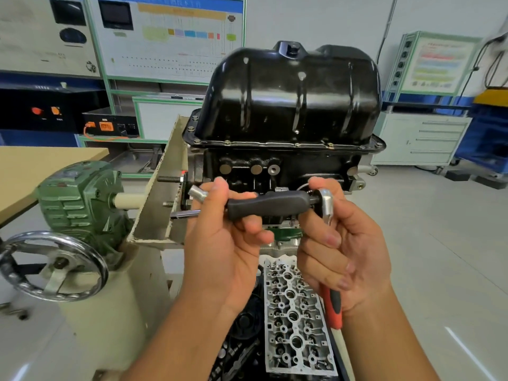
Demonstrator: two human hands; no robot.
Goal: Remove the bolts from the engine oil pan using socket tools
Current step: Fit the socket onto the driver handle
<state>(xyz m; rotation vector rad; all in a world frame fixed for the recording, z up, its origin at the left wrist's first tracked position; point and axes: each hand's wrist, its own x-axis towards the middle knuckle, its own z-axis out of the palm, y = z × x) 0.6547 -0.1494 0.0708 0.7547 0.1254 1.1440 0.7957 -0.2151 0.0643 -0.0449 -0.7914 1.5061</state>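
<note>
Head view: the black oil pan (288,97) sits bolted atop the inverted engine, directly ahead. Below it, the left hand (220,237) grips a black driver handle (266,204) and a socket (198,193), its tip meeting the ratchet (327,204) clasped in the right hand (349,243).

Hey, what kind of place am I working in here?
Probably an auto-mechanics training workshop. An engine with its black oil pan up sits on a stand with a handwheel, wall panels carry diagrams, and a tool cabinet stands behind.

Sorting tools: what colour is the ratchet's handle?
Red and black ratchet handle, held in the right hand; head view.
</note>
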